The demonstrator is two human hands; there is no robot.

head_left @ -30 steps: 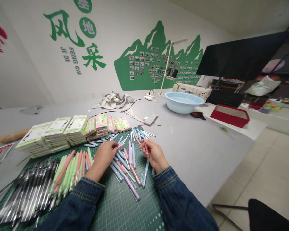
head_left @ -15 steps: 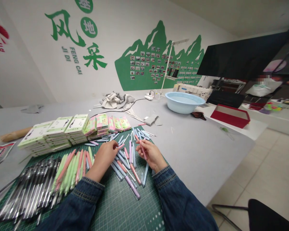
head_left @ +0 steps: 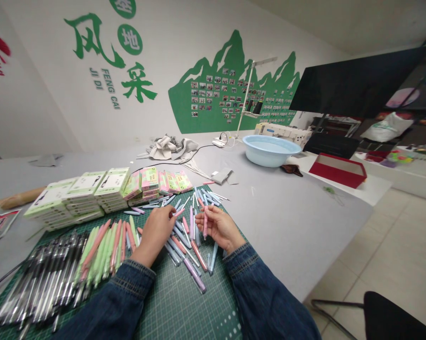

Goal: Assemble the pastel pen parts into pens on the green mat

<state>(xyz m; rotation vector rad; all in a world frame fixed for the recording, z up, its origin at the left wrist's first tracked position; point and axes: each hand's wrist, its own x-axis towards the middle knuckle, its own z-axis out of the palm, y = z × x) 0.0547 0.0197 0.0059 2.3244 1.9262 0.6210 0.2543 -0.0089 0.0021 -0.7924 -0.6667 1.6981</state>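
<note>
Upright between the thumb and fingers of my right hand (head_left: 220, 225) is a pink pen (head_left: 205, 224). My left hand (head_left: 157, 231) pinches a short pink pen part (head_left: 179, 213); whether it is a cap or a barrel I cannot tell. Below and between both hands, loose blue, purple and pink pens (head_left: 191, 271) lie scattered on the green cutting mat (head_left: 184, 311). More blue pen pieces (head_left: 211, 196) and thin white refills lie beyond my fingers. To the left of my left wrist is a row of green and coral pens (head_left: 105, 248).
Many clear pens with black grips (head_left: 46, 278) cover the mat's left side. Behind them stand white-and-green boxes (head_left: 110, 184) and small pink-green boxes (head_left: 149, 179). Farther back are grey cloth (head_left: 172, 147), a blue basin (head_left: 269, 153) and a red box (head_left: 336, 171).
My right hand has turned the pink pen from a slant to nearly upright and shifted it slightly left. The left hand keeps its pinch almost in place.
</note>
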